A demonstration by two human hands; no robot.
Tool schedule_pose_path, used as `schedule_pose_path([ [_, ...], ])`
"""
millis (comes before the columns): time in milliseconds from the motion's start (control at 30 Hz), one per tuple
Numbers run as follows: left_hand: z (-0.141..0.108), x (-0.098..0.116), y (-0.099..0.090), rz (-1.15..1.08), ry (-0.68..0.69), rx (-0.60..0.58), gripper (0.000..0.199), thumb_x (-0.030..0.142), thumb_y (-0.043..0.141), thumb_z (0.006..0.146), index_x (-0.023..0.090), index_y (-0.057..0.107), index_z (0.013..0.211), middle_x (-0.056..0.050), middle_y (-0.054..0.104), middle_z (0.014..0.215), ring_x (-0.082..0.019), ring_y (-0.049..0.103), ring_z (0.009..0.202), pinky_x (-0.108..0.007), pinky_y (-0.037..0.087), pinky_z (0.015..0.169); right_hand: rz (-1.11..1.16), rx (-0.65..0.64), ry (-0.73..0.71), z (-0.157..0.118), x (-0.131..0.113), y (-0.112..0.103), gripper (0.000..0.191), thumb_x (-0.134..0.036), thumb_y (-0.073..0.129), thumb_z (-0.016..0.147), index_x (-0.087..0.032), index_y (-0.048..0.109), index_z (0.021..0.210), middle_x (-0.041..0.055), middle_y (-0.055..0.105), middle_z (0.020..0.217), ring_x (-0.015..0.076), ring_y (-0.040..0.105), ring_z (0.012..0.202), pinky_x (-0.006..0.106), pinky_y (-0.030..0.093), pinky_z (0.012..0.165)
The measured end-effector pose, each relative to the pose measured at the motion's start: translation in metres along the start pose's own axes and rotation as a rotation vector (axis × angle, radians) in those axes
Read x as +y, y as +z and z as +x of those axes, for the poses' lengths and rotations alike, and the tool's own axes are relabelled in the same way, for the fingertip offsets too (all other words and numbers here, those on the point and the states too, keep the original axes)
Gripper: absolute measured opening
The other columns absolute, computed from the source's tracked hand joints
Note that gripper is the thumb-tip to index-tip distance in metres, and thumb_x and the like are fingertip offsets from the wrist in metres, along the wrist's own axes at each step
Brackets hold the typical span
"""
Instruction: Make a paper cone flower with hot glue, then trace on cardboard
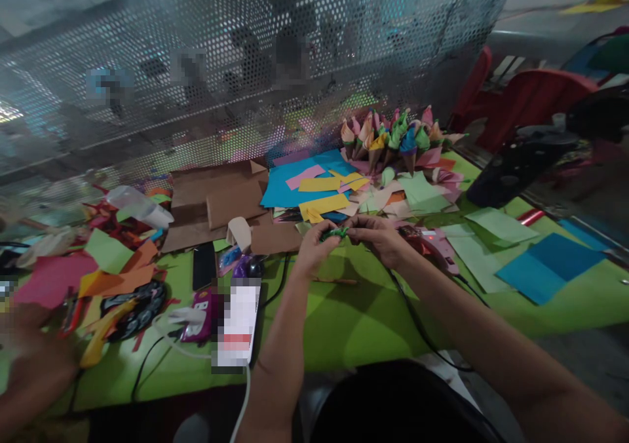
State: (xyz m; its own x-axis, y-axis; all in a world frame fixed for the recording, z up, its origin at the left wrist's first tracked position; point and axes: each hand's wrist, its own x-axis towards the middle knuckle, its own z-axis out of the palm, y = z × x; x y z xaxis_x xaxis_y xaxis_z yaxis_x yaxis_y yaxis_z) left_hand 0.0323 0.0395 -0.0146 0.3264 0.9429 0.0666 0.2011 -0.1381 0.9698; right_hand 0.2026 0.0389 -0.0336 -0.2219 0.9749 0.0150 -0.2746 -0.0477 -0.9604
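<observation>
Pinching a small green piece [334,234] from both sides, the left hand [316,245] and right hand [377,236] have their fingers nearly closed on it above the table [344,318], probably to steady something so slight. Paper cones [407,141] crowd the back, seemingly out of the arms' way; a pink glue gun [445,253] lies handy at right. Loose sheets cover much of the green surface. Beyond are a perforated screen [162,37] and red chairs [535,96].
</observation>
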Motion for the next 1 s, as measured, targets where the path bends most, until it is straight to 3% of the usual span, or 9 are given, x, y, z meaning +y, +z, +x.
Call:
schedule_pose_path([
  [200, -0.0004, 0.0001, -0.0003, -0.008, -0.001, 0.012, 0.024, 0.042, 0.060, 0.072, 0.019, 0.052, 0.077, 0.003, 0.048, 0.072, -0.013, 0.044, 0.071, -0.025, 0.037, 0.067, -0.069, 0.028, -0.052, -0.0009, -0.0023, -0.0008, 0.034, -0.043, 0.086, 0.060, -0.018, 0.069, 0.076, -0.0020, 0.062, 0.069, 0.0109, 0.050, 0.062, 0.026, 0.038, 0.060],
  [400, 0.0011, -0.0030, 0.0005, 0.078, 0.036, 0.081, 0.018, 0.036, 0.060, 0.071, 0.019, 0.055, 0.075, 0.002, 0.050, 0.072, -0.014, 0.047, 0.074, -0.026, 0.039, 0.071, -0.088, -0.007, -0.045, -0.0011, -0.0027, -0.0006, 0.035, -0.045, 0.085, 0.064, -0.018, 0.069, 0.079, -0.0016, 0.062, 0.071, 0.0118, 0.051, 0.064, 0.026, 0.039, 0.061],
  [800, 0.0016, -0.0044, 0.0015, 0.121, 0.029, 0.123, 0.015, 0.033, 0.056, 0.069, 0.019, 0.051, 0.071, 0.004, 0.046, 0.066, -0.011, 0.041, 0.064, -0.022, 0.033, 0.061, 0.107, -0.040, 0.078, -0.0013, -0.0011, -0.0005, 0.036, -0.042, 0.090, 0.058, -0.019, 0.069, 0.075, -0.0042, 0.056, 0.067, 0.0082, 0.043, 0.058, 0.024, 0.033, 0.055],
  [1000, 0.0021, -0.0042, -0.0006, 0.152, 0.015, 0.147, 0.011, 0.030, 0.055, 0.072, 0.019, 0.052, 0.073, 0.005, 0.048, 0.066, -0.011, 0.043, 0.063, -0.022, 0.034, 0.060, 0.212, 0.021, 0.093, 0.0009, 0.0026, -0.0050, 0.034, -0.039, 0.091, 0.057, -0.020, 0.070, 0.075, -0.0051, 0.054, 0.063, 0.0073, 0.044, 0.056, 0.023, 0.034, 0.053],
])
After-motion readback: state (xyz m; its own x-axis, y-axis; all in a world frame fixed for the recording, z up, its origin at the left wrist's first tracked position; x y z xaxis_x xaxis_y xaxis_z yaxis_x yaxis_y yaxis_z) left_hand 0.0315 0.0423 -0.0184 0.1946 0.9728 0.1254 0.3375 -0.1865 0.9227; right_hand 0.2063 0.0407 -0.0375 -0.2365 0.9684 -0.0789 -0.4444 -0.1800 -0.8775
